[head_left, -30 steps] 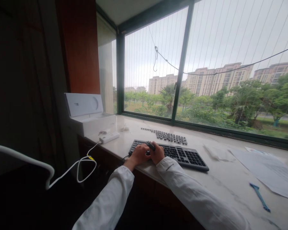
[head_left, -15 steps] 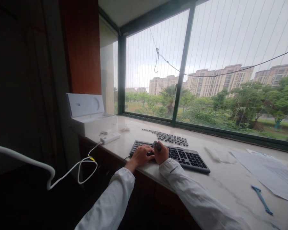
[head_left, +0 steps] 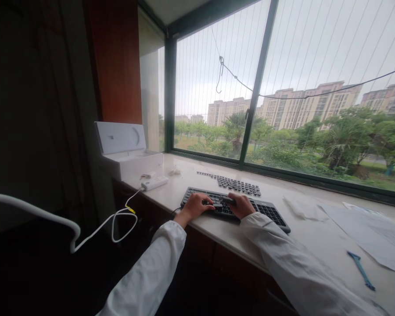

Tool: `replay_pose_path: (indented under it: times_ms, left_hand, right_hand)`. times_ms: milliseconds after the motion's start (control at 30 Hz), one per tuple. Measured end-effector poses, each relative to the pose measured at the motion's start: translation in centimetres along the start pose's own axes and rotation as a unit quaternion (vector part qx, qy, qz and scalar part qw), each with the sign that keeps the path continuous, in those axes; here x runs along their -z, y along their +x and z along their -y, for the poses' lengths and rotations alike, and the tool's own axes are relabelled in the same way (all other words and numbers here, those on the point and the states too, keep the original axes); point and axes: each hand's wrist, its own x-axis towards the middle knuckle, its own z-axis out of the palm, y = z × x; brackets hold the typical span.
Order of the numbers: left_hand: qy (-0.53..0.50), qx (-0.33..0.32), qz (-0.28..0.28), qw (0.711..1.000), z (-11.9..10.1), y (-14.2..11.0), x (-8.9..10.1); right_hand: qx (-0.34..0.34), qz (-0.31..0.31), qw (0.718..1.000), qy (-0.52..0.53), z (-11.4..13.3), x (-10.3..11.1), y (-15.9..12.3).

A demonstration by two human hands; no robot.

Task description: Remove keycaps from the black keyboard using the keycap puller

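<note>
A black keyboard (head_left: 263,210) lies on the pale stone sill (head_left: 316,245) under the window. My left hand (head_left: 196,205) rests on its left end with the fingers curled over the keys. My right hand (head_left: 241,205) lies on the keys near the middle, closed around a small dark tool (head_left: 227,200) whose tip points left along the key rows. Both arms wear white sleeves. Behind the keyboard, rows of loose black keycaps (head_left: 238,185) are laid out on the sill.
An open white box (head_left: 127,153) stands at the sill's left end, with a white power bank (head_left: 154,183) and its white cable (head_left: 118,219) hanging off the edge. Papers (head_left: 368,232) and a blue tool (head_left: 360,270) lie to the right. Window bars close off the back.
My right hand has slid right along the keyboard, from beside my left hand to the middle, and the dark tool now lies flatter. The view shifted slightly.
</note>
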Motion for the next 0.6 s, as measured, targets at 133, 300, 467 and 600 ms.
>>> replay_pose_path:
  times_ms: [133, 300, 467, 600]
  left_hand:
    - [0.001, -0.010, 0.004, 1.000, -0.4, 0.1, 0.2]
    - [0.032, -0.058, 0.001, 0.998, -0.5, -0.3, 1.3]
    - [0.106, -0.053, 0.024, 0.993, 0.4, -1.7, 3.3]
    - [0.127, -0.045, 0.040, 0.990, 0.6, -2.2, 3.7]
  right_hand:
    - [-0.008, 0.011, 1.000, -0.004, -0.1, -0.4, -0.4]
    - [-0.056, -0.041, 0.998, 0.009, -0.5, -0.9, -0.2]
    - [-0.088, -0.061, 0.994, 0.010, -0.9, -1.1, 0.0]
    - [-0.088, -0.050, 0.995, 0.002, -0.5, -1.3, 0.1]
